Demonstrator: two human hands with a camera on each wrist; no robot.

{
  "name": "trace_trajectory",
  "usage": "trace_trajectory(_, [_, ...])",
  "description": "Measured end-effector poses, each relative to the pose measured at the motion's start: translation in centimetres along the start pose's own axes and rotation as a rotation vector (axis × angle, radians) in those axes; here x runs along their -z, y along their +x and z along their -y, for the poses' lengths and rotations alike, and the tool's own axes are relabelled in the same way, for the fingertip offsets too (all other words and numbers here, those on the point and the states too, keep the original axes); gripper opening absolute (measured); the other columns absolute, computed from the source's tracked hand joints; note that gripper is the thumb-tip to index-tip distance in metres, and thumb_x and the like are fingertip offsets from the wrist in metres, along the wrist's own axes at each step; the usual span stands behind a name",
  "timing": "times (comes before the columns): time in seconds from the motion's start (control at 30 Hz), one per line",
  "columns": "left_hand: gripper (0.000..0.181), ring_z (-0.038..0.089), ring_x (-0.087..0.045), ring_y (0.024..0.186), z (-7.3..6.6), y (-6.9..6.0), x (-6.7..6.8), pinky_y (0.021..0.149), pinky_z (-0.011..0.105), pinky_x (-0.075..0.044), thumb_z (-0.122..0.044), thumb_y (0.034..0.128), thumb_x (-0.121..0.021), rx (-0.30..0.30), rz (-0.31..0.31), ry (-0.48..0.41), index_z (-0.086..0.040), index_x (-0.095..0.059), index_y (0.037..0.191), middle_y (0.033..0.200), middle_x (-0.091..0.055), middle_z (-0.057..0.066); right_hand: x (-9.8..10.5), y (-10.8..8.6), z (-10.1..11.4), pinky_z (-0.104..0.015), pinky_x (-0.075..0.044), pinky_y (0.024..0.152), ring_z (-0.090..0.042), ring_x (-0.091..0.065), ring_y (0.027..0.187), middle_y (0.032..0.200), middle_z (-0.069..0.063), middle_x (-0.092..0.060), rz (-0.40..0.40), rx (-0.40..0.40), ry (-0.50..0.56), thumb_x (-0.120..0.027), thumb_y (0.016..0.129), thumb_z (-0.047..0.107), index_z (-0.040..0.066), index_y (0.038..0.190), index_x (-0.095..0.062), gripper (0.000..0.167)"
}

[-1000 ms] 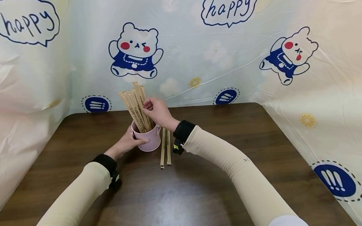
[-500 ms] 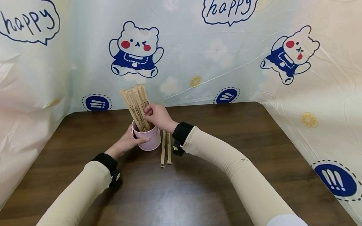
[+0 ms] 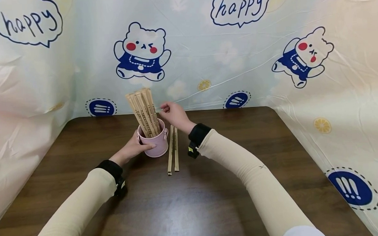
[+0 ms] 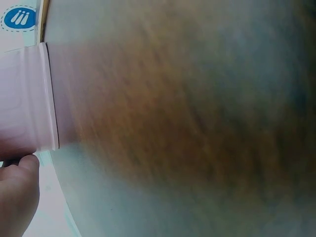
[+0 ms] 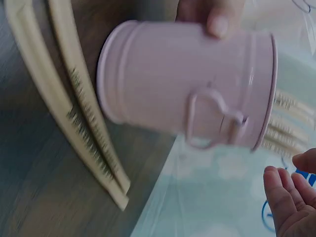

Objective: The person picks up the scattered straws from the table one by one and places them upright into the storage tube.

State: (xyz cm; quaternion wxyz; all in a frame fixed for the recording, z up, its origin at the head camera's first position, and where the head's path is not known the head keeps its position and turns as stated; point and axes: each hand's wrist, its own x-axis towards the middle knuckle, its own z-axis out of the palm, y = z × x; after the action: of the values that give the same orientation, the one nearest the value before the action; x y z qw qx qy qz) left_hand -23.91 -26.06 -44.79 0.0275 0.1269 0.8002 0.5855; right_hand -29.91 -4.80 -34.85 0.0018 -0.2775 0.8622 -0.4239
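A pink bucket (image 3: 156, 146) stands on the table, holding a bundle of paper-wrapped sticks (image 3: 143, 113) that lean left. My left hand (image 3: 131, 148) grips the bucket's left side, its thumb across the front; the left wrist view shows that hand (image 4: 19, 197) against the bucket wall (image 4: 24, 98). To the right of the bucket's rim, my right hand (image 3: 176, 115) is raised with nothing in it. Its fingers (image 5: 277, 192) are loosely bent and apart from the thumb in the right wrist view. Two wrapped sticks (image 3: 170, 157) lie on the table right of the bucket.
The brown wooden table (image 3: 186, 206) extends around the bucket. Behind it and at its sides hangs a printed cloth (image 3: 192, 47) with cartoon bears and "happy" bubbles.
My right hand has moved from beside the bundle to the right, away from the sticks. The tallest sticks sit lower and more level than a second ago. My left hand keeps its grip on the bucket.
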Motion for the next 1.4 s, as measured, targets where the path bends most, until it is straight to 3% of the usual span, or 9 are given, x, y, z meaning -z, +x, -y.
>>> trace_trajectory(0.33, [0.094,0.013,-0.040,0.134,-0.2,-0.1,0.0,0.108,0.016,-0.029,-0.001,0.0862,-0.075,-0.023,-0.001,0.003,-0.007,-0.017,0.160,0.160,-0.035,0.020,0.8,0.1,-4.3,-0.038,-0.053,0.096,-0.033,-0.067,0.109,0.116,-0.022,-0.072,-0.074,-0.110,-0.040,-0.061,0.100,0.010,-0.006,0.122,-0.066,0.027])
trace_trajectory(0.47, [0.095,0.019,-0.039,0.138,-0.2,-0.1,0.0,0.110,0.021,-0.029,-0.002,0.0864,-0.075,-0.017,0.000,0.014,-0.007,-0.016,0.160,0.161,-0.034,0.020,-0.2,-0.4,-5.8,-0.031,-0.056,0.081,-0.027,-0.071,0.089,0.107,-0.020,-0.075,-0.030,-0.201,-0.085,-0.064,0.098,0.008,-0.005,0.115,-0.070,0.023])
trace_trajectory(0.6, [0.096,0.027,-0.035,0.142,-0.2,-0.1,0.0,0.114,0.029,-0.027,-0.003,0.0866,-0.076,-0.006,0.000,0.022,-0.007,-0.015,0.161,0.162,-0.033,0.019,-1.6,-1.0,-6.8,-0.022,-0.046,0.060,-0.013,-0.060,0.058,0.071,-0.008,-0.069,0.042,-0.293,-0.129,-0.065,0.095,0.007,-0.004,0.087,-0.073,0.016])
trace_trajectory(0.7, [0.096,0.028,-0.035,0.142,-0.2,0.0,0.0,0.116,0.033,-0.026,-0.004,0.0866,-0.076,0.003,-0.005,0.025,-0.007,-0.015,0.160,0.161,-0.033,0.020,-2.5,-1.1,-7.3,-0.020,-0.039,0.051,-0.008,-0.050,0.046,0.049,0.001,-0.052,0.096,-0.348,-0.167,-0.064,0.095,0.008,0.003,0.060,-0.060,0.035])
trace_trajectory(0.83, [0.096,0.030,-0.034,0.143,-0.1,0.0,0.1,0.119,0.040,-0.025,-0.003,0.0869,-0.075,0.014,-0.011,0.027,-0.006,-0.014,0.160,0.161,-0.033,0.021,-3.3,-1.0,-7.6,-0.020,-0.037,0.048,-0.008,-0.047,0.041,0.043,0.005,-0.044,0.129,-0.393,-0.200,-0.063,0.095,0.009,0.013,0.046,-0.045,0.052])
trace_trajectory(1.03, [0.101,0.034,-0.032,0.143,0.2,-0.1,0.0,0.121,0.054,-0.020,-0.010,0.0853,-0.079,-0.015,-0.012,0.012,-0.006,-0.012,0.161,0.161,-0.029,0.024,-3.9,-1.0,-7.8,-0.021,-0.039,0.046,-0.010,-0.049,0.041,0.048,0.002,-0.048,0.135,-0.426,-0.208,-0.065,0.093,0.010,0.012,0.050,-0.045,0.048])
trace_trajectory(1.17, [0.102,0.034,-0.034,0.140,0.4,-0.1,-0.1,0.119,0.053,-0.023,-0.015,0.0846,-0.082,-0.034,-0.015,0.019,-0.005,-0.013,0.160,0.159,-0.030,0.026,-4.1,-1.0,-7.8,-0.022,-0.041,0.044,-0.011,-0.050,0.041,0.052,0.000,-0.050,0.130,-0.449,-0.185,-0.068,0.091,0.010,0.011,0.057,-0.049,0.040])
trace_trajectory(1.4, [0.098,0.036,-0.032,0.145,0.1,0.0,-0.1,0.122,0.054,-0.019,-0.005,0.0862,-0.076,-0.002,-0.001,0.006,-0.006,-0.013,0.161,0.162,-0.030,0.023,-4.4,-1.0,-7.6,-0.021,-0.041,0.045,-0.011,-0.049,0.044,0.055,0.000,-0.051,0.089,-0.431,-0.226,-0.072,0.089,0.009,0.010,0.059,-0.051,0.036])
